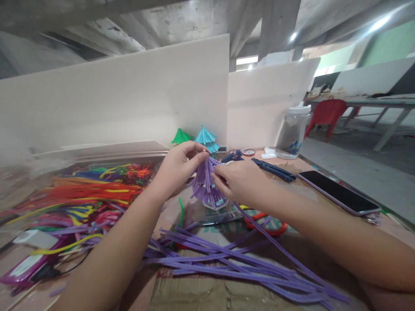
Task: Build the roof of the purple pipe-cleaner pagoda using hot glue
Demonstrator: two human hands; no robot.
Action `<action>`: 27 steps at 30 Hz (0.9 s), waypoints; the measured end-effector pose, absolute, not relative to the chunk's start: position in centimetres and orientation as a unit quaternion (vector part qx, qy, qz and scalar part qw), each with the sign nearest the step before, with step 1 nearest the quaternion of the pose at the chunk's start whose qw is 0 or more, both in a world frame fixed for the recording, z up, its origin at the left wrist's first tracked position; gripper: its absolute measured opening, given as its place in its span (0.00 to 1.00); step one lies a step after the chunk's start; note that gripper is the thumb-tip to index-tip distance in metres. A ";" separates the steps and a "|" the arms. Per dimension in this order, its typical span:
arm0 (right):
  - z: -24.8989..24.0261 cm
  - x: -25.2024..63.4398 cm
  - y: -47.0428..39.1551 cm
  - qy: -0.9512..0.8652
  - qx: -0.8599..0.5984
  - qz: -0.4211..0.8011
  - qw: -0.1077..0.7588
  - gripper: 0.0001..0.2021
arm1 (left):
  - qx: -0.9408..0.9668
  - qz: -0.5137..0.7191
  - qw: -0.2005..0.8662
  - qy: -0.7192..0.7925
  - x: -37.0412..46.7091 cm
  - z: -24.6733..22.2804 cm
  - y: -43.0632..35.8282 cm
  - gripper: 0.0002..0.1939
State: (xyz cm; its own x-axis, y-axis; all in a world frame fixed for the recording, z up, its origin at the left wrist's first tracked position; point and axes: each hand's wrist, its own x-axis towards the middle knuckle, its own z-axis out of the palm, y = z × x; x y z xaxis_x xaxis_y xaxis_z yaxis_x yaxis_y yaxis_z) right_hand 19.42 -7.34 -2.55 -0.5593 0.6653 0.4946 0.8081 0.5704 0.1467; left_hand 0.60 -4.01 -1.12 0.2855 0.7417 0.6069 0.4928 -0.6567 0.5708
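Note:
A small tiered tower of purple pipe cleaners (207,183) stands upright in front of me, its roof strips fanning outward. At its peak, the thumb and fingers of my left hand (178,166) are closed on the top. My right hand (238,179) pinches a purple strip against the tower's right side; its fingertips are partly hidden. One long purple pipe cleaner (275,239) runs down from beneath that hand. Loose purple pipe cleaners (220,255) lie spread nearer to me. Between them and the tower are scissors with red handles (270,226).
Green (181,136) and blue (205,136) pipe-cleaner roofs stand behind. Left lies a heap of coloured pipe cleaners (97,190) and a purple box (35,263). On the right are a dark-blue cutter (274,169), a phone (337,192) and a clear bottle (292,134). White boards (129,95) rise behind.

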 end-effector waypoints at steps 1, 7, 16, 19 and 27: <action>-2.6 19.4 -7.3 -0.863 -0.427 -0.183 0.199 0.20 | 0.790 0.453 0.137 0.390 0.6 -1.1 -4.1 0.12; -2.9 19.3 -7.1 -0.861 -0.419 -0.192 0.213 0.21 | 0.787 0.453 0.142 0.393 0.7 -1.0 -4.2 0.11; -2.9 19.3 -7.0 -0.857 -0.426 -0.200 0.212 0.21 | 0.789 0.449 0.133 0.398 0.8 -0.8 -4.4 0.10; -2.9 19.3 -7.0 -0.857 -0.424 -0.204 0.211 0.21 | 0.788 0.452 0.133 0.397 0.8 -0.9 -4.3 0.10; -2.9 19.2 -7.0 -0.854 -0.434 -0.204 0.202 0.21 | 0.789 0.451 0.136 0.393 0.8 -0.9 -4.4 0.10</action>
